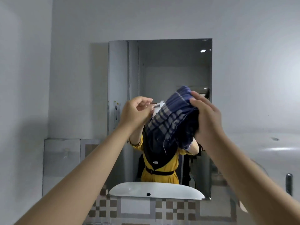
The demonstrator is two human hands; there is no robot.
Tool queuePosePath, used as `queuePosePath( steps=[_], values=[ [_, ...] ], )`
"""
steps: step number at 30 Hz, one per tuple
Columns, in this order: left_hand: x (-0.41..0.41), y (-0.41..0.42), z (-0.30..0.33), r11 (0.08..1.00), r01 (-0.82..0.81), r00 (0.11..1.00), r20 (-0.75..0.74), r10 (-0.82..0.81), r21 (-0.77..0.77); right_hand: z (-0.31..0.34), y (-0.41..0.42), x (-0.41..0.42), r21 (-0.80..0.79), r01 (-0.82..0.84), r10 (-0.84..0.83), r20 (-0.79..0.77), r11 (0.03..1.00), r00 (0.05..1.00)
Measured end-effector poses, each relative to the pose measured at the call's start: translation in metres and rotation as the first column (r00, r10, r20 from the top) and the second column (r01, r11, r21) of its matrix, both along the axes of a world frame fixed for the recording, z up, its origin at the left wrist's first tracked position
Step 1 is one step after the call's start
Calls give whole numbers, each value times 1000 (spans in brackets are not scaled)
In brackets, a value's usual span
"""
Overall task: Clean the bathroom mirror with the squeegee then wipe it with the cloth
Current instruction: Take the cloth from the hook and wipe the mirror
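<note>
The rectangular mirror (175,65) hangs on the grey wall straight ahead. In front of its lower middle I hold up a bunched blue checked cloth (172,120). My right hand (206,116) grips the cloth's right side, fingers over its top. My left hand (136,112) is raised beside the cloth's left edge with fingers curled in a pinch; whether it holds the edge is unclear. No squeegee is in view. The cloth and my hands cover part of my reflection in a yellow garment.
A white basin (155,190) shows in the mirror's bottom edge. Brown and grey checked tiles (162,210) run below the mirror. A grey panel (61,161) leans at the lower left. A dark handle (289,184) sits at the right.
</note>
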State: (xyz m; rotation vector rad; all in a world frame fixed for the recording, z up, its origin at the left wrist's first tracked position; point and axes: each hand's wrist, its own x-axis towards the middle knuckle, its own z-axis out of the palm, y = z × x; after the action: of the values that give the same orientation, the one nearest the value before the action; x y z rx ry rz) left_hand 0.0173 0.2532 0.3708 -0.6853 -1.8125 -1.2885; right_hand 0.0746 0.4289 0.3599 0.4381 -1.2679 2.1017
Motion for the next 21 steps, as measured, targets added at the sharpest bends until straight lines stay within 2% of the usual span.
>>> queuePosePath(
  steps=[2, 4, 7, 10, 12, 14, 15, 21],
  values=[
    [-15, -17, 7, 980, -184, 982, -64, 179, -77, 44, 12, -13, -68, 249, -255, -102, 966, 961],
    [-32, -37, 8, 912, -399, 906, -198, 375, -99, 85, 23, -29, -135, 473, -492, -215, 871, 844],
    [-60, -61, 1, 833, -538, 820, -309, 481, -131, 132, 41, -62, -96, 697, -687, -310, 710, 657],
    [-85, -73, -16, 770, -578, 810, -305, 501, -269, 154, 60, -104, 121, 854, -723, -481, 506, 496],
    [-98, -80, -27, 738, -580, 814, -262, 518, -345, 155, 69, -130, 258, 911, -690, -595, 320, 411],
    [-108, -86, -35, 708, -573, 818, -230, 527, -412, 153, 70, -149, 290, 951, -715, -642, 107, 276],
    [-112, -89, -38, 701, -568, 821, -231, 522, -432, 154, 68, -153, 284, 957, -737, -636, 52, 229],
    [-116, -105, -46, 707, -528, 849, -265, 457, -472, 165, 49, -160, 259, 965, -797, -573, 48, 194]
  ],
)
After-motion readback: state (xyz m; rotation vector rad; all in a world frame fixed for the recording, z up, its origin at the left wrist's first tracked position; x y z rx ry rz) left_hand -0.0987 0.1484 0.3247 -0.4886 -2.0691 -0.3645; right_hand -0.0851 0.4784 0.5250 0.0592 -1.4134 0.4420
